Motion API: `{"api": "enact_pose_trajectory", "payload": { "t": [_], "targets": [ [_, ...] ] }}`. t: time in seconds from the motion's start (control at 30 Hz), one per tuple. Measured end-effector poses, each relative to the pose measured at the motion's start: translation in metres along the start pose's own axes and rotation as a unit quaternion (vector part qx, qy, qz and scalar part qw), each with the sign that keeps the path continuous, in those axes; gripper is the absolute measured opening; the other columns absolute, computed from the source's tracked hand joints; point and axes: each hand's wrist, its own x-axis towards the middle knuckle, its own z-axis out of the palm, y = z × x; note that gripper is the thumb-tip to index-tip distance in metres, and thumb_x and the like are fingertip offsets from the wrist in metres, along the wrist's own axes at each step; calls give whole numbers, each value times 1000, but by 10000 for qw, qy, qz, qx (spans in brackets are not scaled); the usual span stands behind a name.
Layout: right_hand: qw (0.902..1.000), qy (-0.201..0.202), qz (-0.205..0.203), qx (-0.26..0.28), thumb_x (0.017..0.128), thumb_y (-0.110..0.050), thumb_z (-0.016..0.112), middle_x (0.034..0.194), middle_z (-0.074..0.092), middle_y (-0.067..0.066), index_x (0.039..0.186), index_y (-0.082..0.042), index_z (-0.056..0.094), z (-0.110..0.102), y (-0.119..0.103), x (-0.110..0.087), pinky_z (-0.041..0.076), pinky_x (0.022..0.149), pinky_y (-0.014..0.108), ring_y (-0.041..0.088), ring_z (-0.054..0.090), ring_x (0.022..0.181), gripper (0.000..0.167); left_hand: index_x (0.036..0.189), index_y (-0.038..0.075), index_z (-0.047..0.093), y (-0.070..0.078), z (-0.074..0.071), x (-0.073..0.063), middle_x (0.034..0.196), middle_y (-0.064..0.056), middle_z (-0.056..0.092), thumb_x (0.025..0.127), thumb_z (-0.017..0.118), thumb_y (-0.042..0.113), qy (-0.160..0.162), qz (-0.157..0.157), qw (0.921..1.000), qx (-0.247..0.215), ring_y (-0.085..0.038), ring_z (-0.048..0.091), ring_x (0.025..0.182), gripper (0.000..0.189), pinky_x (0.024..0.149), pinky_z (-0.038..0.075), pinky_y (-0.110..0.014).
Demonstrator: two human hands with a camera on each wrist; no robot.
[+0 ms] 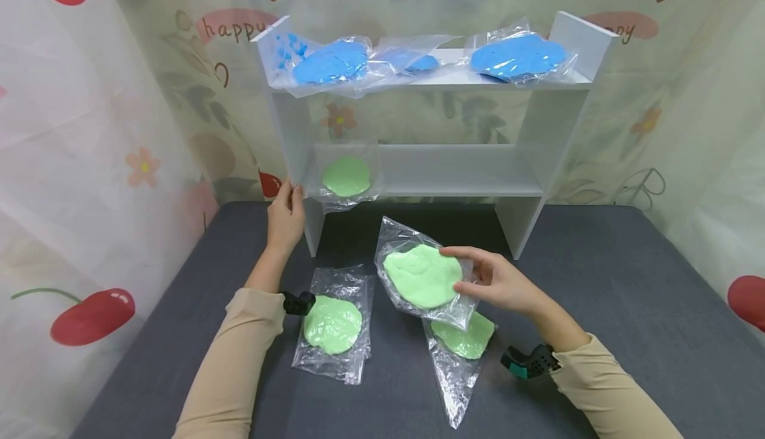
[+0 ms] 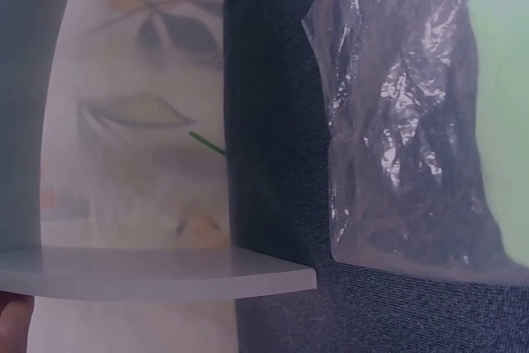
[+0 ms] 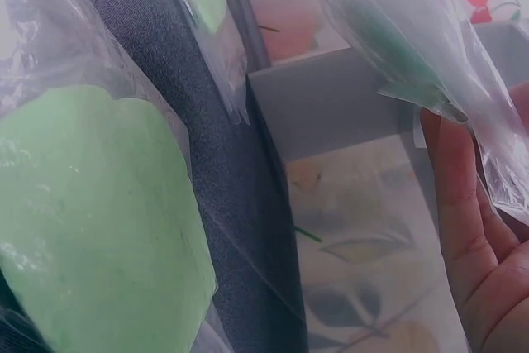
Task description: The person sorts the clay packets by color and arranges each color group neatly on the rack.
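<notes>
My right hand [image 1: 505,285] pinches the edge of a clear plastic bag of flattened light green clay [image 1: 423,276] between thumb and fingers. The bag is tilted in front of the white shelf [image 1: 457,170], above another bag of green clay [image 1: 469,338] on the table, which it partly covers. In the right wrist view the held bag [image 3: 413,35] shows beside the fingers [image 3: 459,196]. My left hand [image 1: 285,220] is at the outer side of the shelf's left panel, fingers pointing up against it. Only a bit of it shows in the left wrist view.
One more bag of green clay [image 1: 332,325] lies on the dark table [image 1: 418,399] to the left. A bagged green piece [image 1: 346,176] leans on the lower shelf's left end. Bags of blue clay [image 1: 518,57] line the top shelf. Patterned cloth [image 1: 705,127] hangs around.
</notes>
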Motion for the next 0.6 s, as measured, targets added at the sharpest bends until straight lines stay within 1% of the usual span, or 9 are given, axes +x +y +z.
{"api": "enact_pose_trajectory", "payload": {
  "t": [0.1,0.2,0.33,0.47,0.6],
  "targets": [
    [10000,10,-38,-9,86,2,61,123,54,-1,136,-2,45,0,0,0,30,39,23,12,25,40,52,141,8,41,-2,-3,2,125,-24,57,100,40,17,-150,-45,9998,-133,-36,57,115,41,91,47,-49],
    [10000,27,-50,-9,86,3,61,123,54,-4,135,-1,45,0,0,0,31,40,23,12,26,41,52,142,8,39,-2,-6,5,130,-25,54,100,40,14,-346,-66,9986,-398,-37,55,118,43,95,46,-49],
    [10000,43,-38,-28,86,3,61,120,54,-3,135,-1,45,-1,-1,-1,31,40,23,12,26,41,52,143,8,37,-3,-11,8,134,-26,50,100,40,15,-591,-153,9968,-518,-38,52,121,44,99,43,-49],
    [10000,51,-17,-48,86,3,61,117,54,0,135,0,45,-1,-2,-2,31,40,23,12,27,41,52,144,10,36,-1,-16,11,136,-23,49,100,41,19,-832,-364,9945,-515,-36,51,123,45,100,42,-49],
    [10000,46,19,-52,86,3,61,117,54,2,135,0,45,-2,-2,-3,31,40,23,11,27,41,52,145,11,34,2,-20,13,139,-21,47,99,43,23,-1054,-633,9901,-682,-36,49,126,48,103,39,-50]
  ]
}}
